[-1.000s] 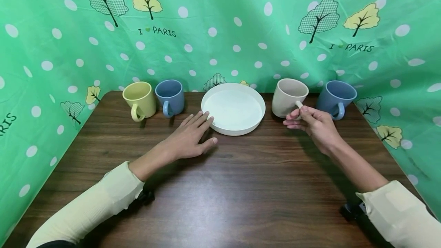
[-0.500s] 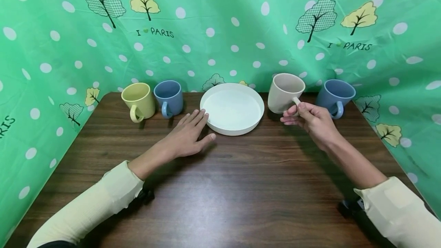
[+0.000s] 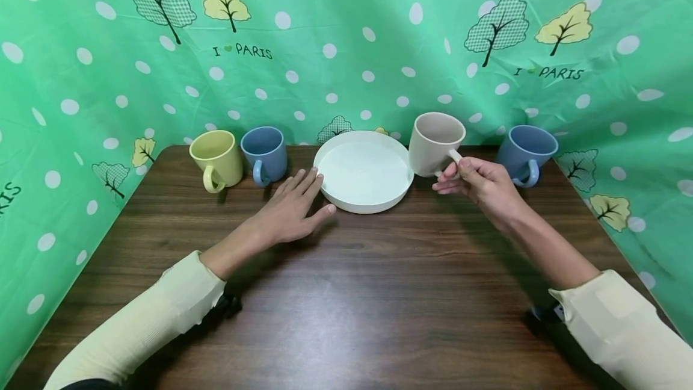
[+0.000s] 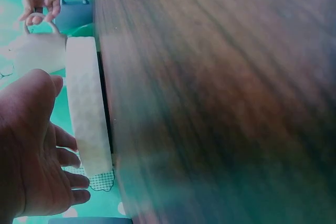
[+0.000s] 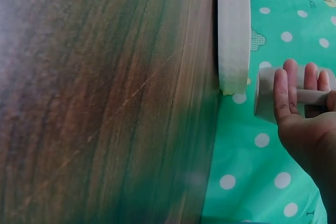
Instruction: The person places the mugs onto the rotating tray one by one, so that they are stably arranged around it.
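Observation:
A light grey mug (image 3: 435, 146) hangs above the table, its handle pinched by my right hand (image 3: 482, 186). In the head view the mug overlaps the right rim of the round white tray (image 3: 364, 204). Seen from the right wrist, the mug (image 5: 266, 95) is raised off the wooden surface beside the tray (image 5: 234, 35). My left hand (image 3: 289, 209) lies with straight, spread fingers, the fingertips right at the tray's left rim. From the left wrist its fingers (image 4: 67, 158) reach toward the tray's side wall (image 4: 86, 103).
To the left stand a yellow mug (image 3: 218, 158) and a blue mug (image 3: 265, 155). Another blue mug (image 3: 526, 152) is at the right, behind my right hand. The dark wooden table (image 3: 368, 294) ends at a green dotted curtain (image 3: 335, 29) at the back and sides.
The grey mug has risen off the table and moved left toward the tray, carried by my right hand. My left hand has slid slightly to the left along the tray's edge.

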### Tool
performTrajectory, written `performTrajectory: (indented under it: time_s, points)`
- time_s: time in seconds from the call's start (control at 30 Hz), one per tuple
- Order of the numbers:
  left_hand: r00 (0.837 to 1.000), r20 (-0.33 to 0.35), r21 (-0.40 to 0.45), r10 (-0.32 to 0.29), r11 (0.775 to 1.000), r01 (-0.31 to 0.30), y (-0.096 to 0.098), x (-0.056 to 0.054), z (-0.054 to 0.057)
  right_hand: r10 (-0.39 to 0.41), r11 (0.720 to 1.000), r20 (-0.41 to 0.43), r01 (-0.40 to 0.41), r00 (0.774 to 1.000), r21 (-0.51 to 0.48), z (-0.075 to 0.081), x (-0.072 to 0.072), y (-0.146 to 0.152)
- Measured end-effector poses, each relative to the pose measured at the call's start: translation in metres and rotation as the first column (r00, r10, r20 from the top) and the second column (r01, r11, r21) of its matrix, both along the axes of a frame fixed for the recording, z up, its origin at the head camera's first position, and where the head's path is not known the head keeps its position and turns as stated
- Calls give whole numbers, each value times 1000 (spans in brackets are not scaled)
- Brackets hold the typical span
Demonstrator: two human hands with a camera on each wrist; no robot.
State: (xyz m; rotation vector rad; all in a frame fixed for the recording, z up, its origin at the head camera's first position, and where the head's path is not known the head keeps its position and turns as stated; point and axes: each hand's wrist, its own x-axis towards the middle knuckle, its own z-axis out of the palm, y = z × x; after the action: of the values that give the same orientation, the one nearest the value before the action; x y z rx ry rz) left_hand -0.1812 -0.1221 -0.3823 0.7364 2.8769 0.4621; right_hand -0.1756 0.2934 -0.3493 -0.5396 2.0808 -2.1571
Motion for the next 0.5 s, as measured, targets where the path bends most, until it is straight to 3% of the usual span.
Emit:
performTrajectory:
  time_s: [0.5]
  points:
    - [1000, 26, 3, 16, 1000, -16, -4, -4, -1, 77, 993, -36, -73, 996, 89, -1, -5, -14]
